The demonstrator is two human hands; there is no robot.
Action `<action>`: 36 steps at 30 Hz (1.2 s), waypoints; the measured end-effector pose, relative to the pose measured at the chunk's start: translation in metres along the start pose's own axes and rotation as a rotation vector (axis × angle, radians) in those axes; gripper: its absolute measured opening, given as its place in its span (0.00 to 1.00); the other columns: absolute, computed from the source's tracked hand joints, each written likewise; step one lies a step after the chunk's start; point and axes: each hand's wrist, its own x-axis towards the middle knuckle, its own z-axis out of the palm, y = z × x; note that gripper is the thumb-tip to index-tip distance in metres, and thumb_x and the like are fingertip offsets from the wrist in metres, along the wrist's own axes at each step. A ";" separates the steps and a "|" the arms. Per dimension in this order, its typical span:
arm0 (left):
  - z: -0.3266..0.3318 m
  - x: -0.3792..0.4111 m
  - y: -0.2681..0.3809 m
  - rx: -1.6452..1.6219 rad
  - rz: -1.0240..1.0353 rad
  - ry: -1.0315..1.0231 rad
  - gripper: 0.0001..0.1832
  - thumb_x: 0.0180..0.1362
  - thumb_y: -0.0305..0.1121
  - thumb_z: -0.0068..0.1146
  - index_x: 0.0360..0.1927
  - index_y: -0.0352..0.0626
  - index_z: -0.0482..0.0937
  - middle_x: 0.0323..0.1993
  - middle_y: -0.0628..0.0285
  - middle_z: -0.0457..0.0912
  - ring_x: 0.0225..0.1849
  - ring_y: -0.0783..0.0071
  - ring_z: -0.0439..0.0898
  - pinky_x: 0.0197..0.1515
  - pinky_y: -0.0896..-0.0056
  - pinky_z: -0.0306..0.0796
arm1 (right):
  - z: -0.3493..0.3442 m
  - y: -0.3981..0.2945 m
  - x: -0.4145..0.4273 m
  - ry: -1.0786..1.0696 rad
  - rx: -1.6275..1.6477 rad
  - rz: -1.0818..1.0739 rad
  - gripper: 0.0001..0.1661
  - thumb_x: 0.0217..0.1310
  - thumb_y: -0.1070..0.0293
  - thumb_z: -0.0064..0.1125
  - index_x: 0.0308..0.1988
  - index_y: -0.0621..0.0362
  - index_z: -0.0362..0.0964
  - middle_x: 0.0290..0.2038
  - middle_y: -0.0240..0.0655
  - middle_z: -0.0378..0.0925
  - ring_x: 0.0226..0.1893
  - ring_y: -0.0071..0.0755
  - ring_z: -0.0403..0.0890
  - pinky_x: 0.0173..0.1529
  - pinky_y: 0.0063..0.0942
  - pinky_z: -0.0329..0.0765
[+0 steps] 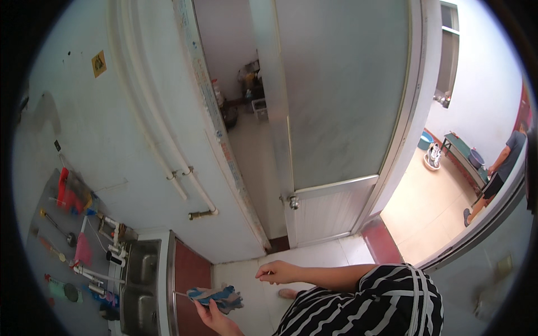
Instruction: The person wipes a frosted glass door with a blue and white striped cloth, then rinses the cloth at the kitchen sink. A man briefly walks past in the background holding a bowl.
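A crumpled blue and beige cloth is in my left hand, thumb and fingers against its lower side. From the cloth a thin pale strip runs to the edge of the red cabinet front; I cannot tell whether it belongs to the cloth. Just above and to the right, my right hand hangs in the air with its fingers curled, apart from the cloth, and nothing shows in it. Left of the cabinet front lies a two-bowl stainless steel sink with a tap at its back.
Utensils, a pink cloth and a red cloth hang behind the sink. Pipes run along the wall. A frosted-glass door with a round knob stands ahead. At right, a person is by a green bench through a doorway.
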 end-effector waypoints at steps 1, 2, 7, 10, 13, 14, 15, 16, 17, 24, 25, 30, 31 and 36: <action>-0.001 0.002 0.001 0.005 0.008 0.002 0.29 0.66 0.25 0.48 0.71 0.38 0.59 0.60 0.56 0.73 0.56 0.67 0.74 0.59 0.66 0.69 | -0.002 -0.002 0.003 -0.015 -0.006 0.000 0.14 0.69 0.60 0.55 0.49 0.54 0.76 0.33 0.29 0.80 0.29 0.20 0.79 0.32 0.22 0.77; -0.004 0.001 0.003 0.025 0.002 0.060 0.29 0.66 0.25 0.49 0.71 0.39 0.59 0.60 0.56 0.73 0.56 0.66 0.74 0.59 0.66 0.69 | -0.001 -0.003 0.008 -0.026 -0.007 -0.014 0.13 0.68 0.61 0.55 0.48 0.56 0.77 0.33 0.29 0.81 0.28 0.21 0.79 0.32 0.23 0.77; -0.021 0.005 0.009 0.061 -0.038 0.268 0.29 0.67 0.26 0.48 0.71 0.39 0.59 0.61 0.56 0.71 0.58 0.65 0.73 0.61 0.64 0.67 | -0.002 0.006 0.048 -0.041 -0.099 -0.182 0.12 0.67 0.65 0.57 0.46 0.58 0.77 0.33 0.33 0.81 0.27 0.24 0.80 0.34 0.25 0.78; -0.041 0.019 -0.001 0.008 -0.035 0.215 0.28 0.68 0.26 0.48 0.71 0.38 0.59 0.62 0.54 0.70 0.58 0.64 0.72 0.61 0.62 0.67 | -0.004 0.004 0.069 -0.043 -0.079 -0.191 0.11 0.66 0.66 0.57 0.46 0.59 0.77 0.34 0.35 0.81 0.27 0.25 0.80 0.35 0.25 0.78; -0.054 0.026 0.001 0.075 -0.014 0.288 0.28 0.68 0.25 0.47 0.71 0.39 0.59 0.62 0.53 0.70 0.57 0.63 0.73 0.60 0.57 0.69 | -0.009 0.007 0.082 -0.052 -0.047 -0.184 0.11 0.66 0.66 0.58 0.46 0.59 0.77 0.35 0.35 0.81 0.29 0.25 0.80 0.35 0.25 0.79; -0.056 0.030 0.002 0.019 -0.010 0.293 0.26 0.67 0.24 0.49 0.69 0.35 0.62 0.59 0.57 0.74 0.54 0.70 0.75 0.57 0.68 0.69 | -0.010 0.010 0.088 -0.057 -0.052 -0.176 0.12 0.66 0.66 0.58 0.46 0.59 0.77 0.36 0.35 0.81 0.29 0.25 0.80 0.35 0.24 0.79; -0.061 0.033 0.002 -0.008 -0.018 0.283 0.26 0.67 0.24 0.50 0.68 0.34 0.64 0.57 0.58 0.75 0.53 0.72 0.75 0.57 0.69 0.70 | -0.009 0.011 0.095 -0.086 -0.064 -0.169 0.12 0.66 0.66 0.58 0.46 0.59 0.77 0.36 0.35 0.81 0.30 0.24 0.81 0.35 0.24 0.79; -0.063 0.039 0.001 -0.034 -0.023 0.277 0.25 0.66 0.23 0.50 0.66 0.34 0.65 0.55 0.59 0.76 0.52 0.74 0.75 0.56 0.70 0.70 | -0.014 0.012 0.097 -0.074 0.002 -0.126 0.11 0.65 0.66 0.59 0.45 0.59 0.77 0.35 0.35 0.80 0.29 0.25 0.80 0.35 0.25 0.78; -0.061 0.044 -0.001 0.029 -0.021 0.344 0.23 0.65 0.22 0.51 0.65 0.34 0.68 0.52 0.61 0.78 0.50 0.75 0.76 0.55 0.71 0.70 | -0.018 0.013 0.096 -0.076 0.071 -0.078 0.11 0.64 0.66 0.60 0.44 0.60 0.78 0.33 0.35 0.80 0.29 0.26 0.80 0.35 0.26 0.77; -0.037 0.071 -0.017 -0.028 0.025 0.369 0.24 0.65 0.22 0.53 0.65 0.37 0.70 0.53 0.66 0.79 0.51 0.79 0.76 0.56 0.76 0.68 | -0.052 0.031 0.121 -0.120 -0.027 0.124 0.10 0.65 0.67 0.59 0.44 0.58 0.78 0.32 0.29 0.79 0.28 0.20 0.77 0.30 0.20 0.75; -0.036 0.072 -0.021 -0.058 0.015 0.394 0.24 0.65 0.22 0.54 0.65 0.37 0.70 0.53 0.66 0.79 0.51 0.79 0.76 0.57 0.76 0.68 | -0.056 0.038 0.128 -0.143 -0.039 0.136 0.10 0.65 0.67 0.58 0.44 0.58 0.78 0.32 0.28 0.79 0.28 0.19 0.77 0.30 0.20 0.75; -0.040 0.075 -0.026 -0.047 0.018 0.515 0.23 0.65 0.22 0.54 0.65 0.38 0.70 0.52 0.67 0.80 0.50 0.80 0.77 0.56 0.77 0.69 | -0.064 0.041 0.174 -0.265 -0.098 0.177 0.10 0.65 0.67 0.57 0.44 0.58 0.78 0.32 0.28 0.79 0.27 0.19 0.77 0.29 0.19 0.74; -0.043 0.076 -0.027 -0.042 0.028 0.538 0.23 0.65 0.22 0.54 0.65 0.38 0.70 0.51 0.67 0.80 0.50 0.80 0.77 0.55 0.77 0.70 | -0.060 0.038 0.186 -0.287 -0.116 0.157 0.10 0.65 0.67 0.57 0.44 0.58 0.78 0.33 0.29 0.79 0.27 0.19 0.77 0.29 0.19 0.74; -0.059 0.084 -0.022 0.067 0.058 0.729 0.24 0.64 0.23 0.55 0.65 0.38 0.70 0.50 0.66 0.80 0.49 0.80 0.77 0.53 0.76 0.71 | -0.032 0.039 0.237 -0.451 -0.167 0.115 0.11 0.66 0.67 0.57 0.46 0.58 0.78 0.34 0.29 0.79 0.28 0.20 0.77 0.30 0.20 0.74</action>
